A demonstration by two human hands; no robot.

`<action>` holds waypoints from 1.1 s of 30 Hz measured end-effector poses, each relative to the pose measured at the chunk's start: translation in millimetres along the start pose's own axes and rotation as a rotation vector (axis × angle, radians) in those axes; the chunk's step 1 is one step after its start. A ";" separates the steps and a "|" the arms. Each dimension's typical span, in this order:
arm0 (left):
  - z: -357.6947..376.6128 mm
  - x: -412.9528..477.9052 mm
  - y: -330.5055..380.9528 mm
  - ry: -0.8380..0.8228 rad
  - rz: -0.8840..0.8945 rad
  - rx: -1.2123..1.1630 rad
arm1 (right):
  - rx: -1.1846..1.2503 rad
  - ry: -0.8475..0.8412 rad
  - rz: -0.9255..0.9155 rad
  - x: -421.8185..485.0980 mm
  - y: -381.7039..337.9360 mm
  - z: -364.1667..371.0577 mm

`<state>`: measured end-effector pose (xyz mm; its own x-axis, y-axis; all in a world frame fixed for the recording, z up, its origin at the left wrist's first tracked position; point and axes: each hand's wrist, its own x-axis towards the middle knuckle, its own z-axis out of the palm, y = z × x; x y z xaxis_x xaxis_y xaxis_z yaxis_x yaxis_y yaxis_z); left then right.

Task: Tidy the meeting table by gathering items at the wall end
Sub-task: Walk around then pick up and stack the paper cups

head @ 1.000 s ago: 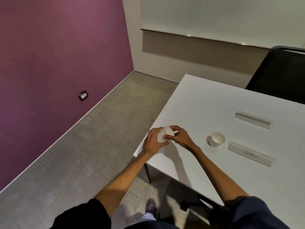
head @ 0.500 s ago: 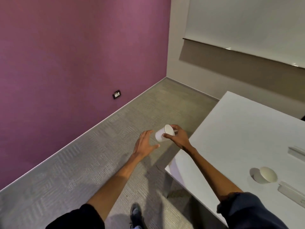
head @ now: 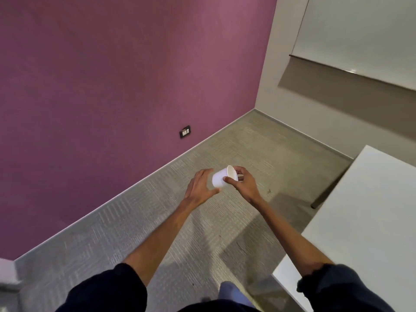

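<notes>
The right hand [head: 244, 186] is pinching a white paper cup [head: 221, 177] near its rim, its fingers [head: 241, 170] curling over the top. The cup is lying on its side with its base pointing left. The left hand [head: 200, 188] is opening flat just left of those fingers, beside the cup's base. The white counter [head: 371, 210] is standing well to their right.

purple wall [head: 112, 86] w/ outlet [head: 184, 131], grey carpet [head: 135, 221], whiteboard [head: 360, 30], white table [head: 371, 221] at rt.
</notes>
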<state>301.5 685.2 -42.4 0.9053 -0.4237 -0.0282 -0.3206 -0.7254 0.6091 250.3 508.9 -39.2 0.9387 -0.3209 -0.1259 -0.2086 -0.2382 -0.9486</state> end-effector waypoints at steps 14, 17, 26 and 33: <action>-12.3 193.0 -14.3 -0.034 -0.001 -0.059 | 0.030 -0.052 0.041 199.7 -11.5 -3.2; -19.6 253.7 2.9 -0.067 0.037 -0.022 | 0.031 -0.033 0.051 249.5 -21.1 -24.9; -11.9 407.4 82.7 -0.060 0.206 0.028 | -0.015 0.054 -0.003 367.8 -44.0 -126.2; 41.9 500.2 154.8 -0.134 0.347 0.075 | 0.017 0.188 0.047 422.0 -18.5 -217.4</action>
<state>693.1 338.2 4.6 0.6967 -0.7146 0.0628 -0.6253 -0.5620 0.5415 590.6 178.5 -11.6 0.8600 -0.4971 -0.1157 -0.2453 -0.2038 -0.9478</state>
